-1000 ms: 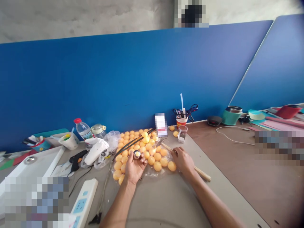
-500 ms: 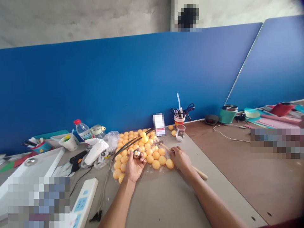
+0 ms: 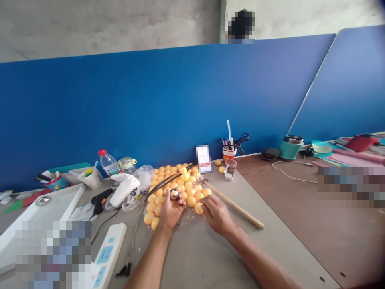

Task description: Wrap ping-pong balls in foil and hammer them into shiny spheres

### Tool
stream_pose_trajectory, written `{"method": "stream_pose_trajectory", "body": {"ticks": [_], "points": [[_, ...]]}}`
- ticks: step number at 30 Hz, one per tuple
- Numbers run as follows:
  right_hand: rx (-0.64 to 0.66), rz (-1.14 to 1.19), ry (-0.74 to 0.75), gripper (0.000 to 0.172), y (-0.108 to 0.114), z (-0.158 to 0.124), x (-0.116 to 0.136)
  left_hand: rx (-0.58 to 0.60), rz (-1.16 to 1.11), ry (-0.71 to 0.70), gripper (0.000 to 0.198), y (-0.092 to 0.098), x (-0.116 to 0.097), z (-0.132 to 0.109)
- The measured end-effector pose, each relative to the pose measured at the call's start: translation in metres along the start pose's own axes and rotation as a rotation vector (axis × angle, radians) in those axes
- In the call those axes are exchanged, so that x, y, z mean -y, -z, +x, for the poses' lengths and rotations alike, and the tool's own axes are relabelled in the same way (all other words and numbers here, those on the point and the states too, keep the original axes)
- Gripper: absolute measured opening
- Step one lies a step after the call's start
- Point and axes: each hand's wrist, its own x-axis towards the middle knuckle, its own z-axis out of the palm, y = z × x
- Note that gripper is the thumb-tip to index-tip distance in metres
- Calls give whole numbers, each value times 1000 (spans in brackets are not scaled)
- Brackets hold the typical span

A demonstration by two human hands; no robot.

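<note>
Palm up, my left hand (image 3: 171, 210) curls its fingers around a small round ball with dark and pale speckles (image 3: 174, 194). Several orange ping-pong balls (image 3: 191, 200) lie packed in clear plastic just behind it. To the right, my right hand (image 3: 218, 214) hovers at the near edge of the balls, thumb and fingertips pressed together. Whatever it may hold is too small or hidden to make out. Beyond that hand a hammer-like tool with a long wooden handle (image 3: 237, 204) rests on the table, its dark head beside the balls.
Black strips (image 3: 168, 180) lie across the balls. On the left are a white power strip (image 3: 112, 245), a black glue gun (image 3: 100, 200), a water bottle (image 3: 108, 162) and a white tray (image 3: 67, 204). A pen cup (image 3: 229, 153) stands by the blue partition (image 3: 150, 108).
My right hand has moved left and nearer, away from the wooden handle, to the edge of the balls. My left hand still holds the speckled ball in about the same place.
</note>
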Motion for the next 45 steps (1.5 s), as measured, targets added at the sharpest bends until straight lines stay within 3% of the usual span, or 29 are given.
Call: {"method": "stream_pose_trajectory", "body": {"ticks": [5,13,19,27,32,37,45], "points": [[155,-52,89,22,-11,-5,10,2,-38,-17,36,2,1,0],[255,-94,193,24,-17,-6,17,16,-57,-30,34,4,-2,4],[313,-136,184,18,-25,12,34,28,-116,-26,25,6,-5,3],[230,-276,-55,19,-58,22,28,-57,-92,-38,30,7,-2,5],[208,-367,-17,14,-63,20,24,-87,-73,-33,39,5,-4,2],[211,-392,2,12,-67,19,20,-134,-104,-111,37,4,-6,2],[271,-339,16,12,-69,17,29,-105,-132,-104,41,6,-7,3]]}}
